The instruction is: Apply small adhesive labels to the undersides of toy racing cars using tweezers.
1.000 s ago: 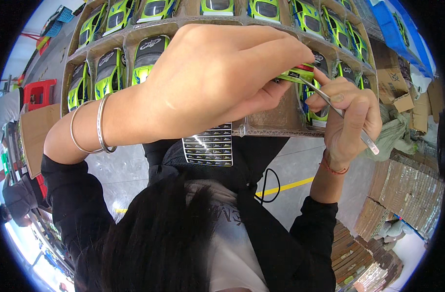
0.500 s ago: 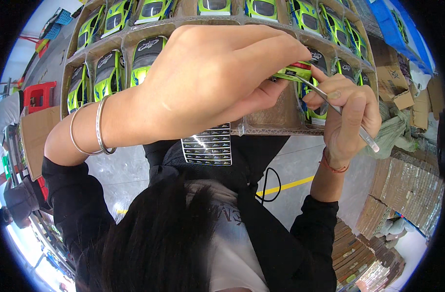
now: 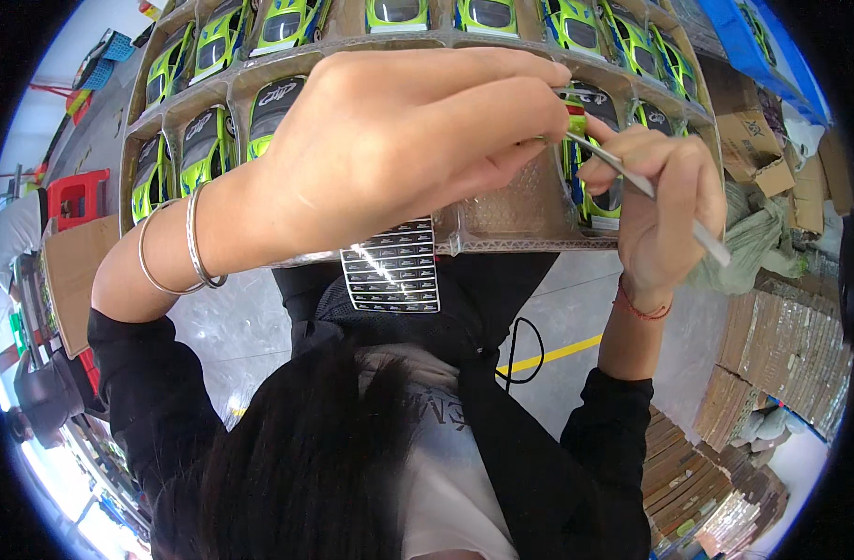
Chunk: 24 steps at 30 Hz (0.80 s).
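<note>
Tray [image 3: 529, 207]; prntd labels [image 3: 391, 277] nr L hand [image 3: 417, 135]

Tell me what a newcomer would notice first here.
Likely the left hand, large across the upper middle, with a green car mostly hidden in its grip. To its right, the right hand holds tweezers angled toward that car. Similar cars sit in rows in the tray beyond, and a label sheet shows below the left hand.

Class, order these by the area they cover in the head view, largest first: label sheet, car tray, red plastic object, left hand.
1. Car tray, partly hidden
2. Left hand, near the camera
3. Label sheet
4. Red plastic object
</note>
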Tool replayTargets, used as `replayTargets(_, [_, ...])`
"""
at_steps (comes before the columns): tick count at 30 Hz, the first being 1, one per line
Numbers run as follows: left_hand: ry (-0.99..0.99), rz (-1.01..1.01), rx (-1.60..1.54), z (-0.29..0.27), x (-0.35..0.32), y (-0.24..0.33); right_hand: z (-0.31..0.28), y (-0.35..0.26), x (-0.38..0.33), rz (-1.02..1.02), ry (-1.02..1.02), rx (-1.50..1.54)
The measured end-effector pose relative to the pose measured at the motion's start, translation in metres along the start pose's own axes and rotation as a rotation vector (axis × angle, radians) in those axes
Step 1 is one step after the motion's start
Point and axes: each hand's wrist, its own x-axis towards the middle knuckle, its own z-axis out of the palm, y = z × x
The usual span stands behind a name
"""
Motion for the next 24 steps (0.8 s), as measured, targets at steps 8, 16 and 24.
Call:
replayTargets(8, [-0.183,0.047,0.134,0.018,0.008,0.030,-0.049,-0.030,-0.014,-0.003,0.350,0.240])
replayTargets(16, [-0.388,0.119,-0.035,0.058,0.061,0.031,-0.038,-0.030,-0.021,0.017,0.431,0.188])
replayTargets(24, [-0.624,0.191,-0.038,0.062,0.064,0.017,-0.041,-0.039,-0.030,0.029,0.427,0.181])
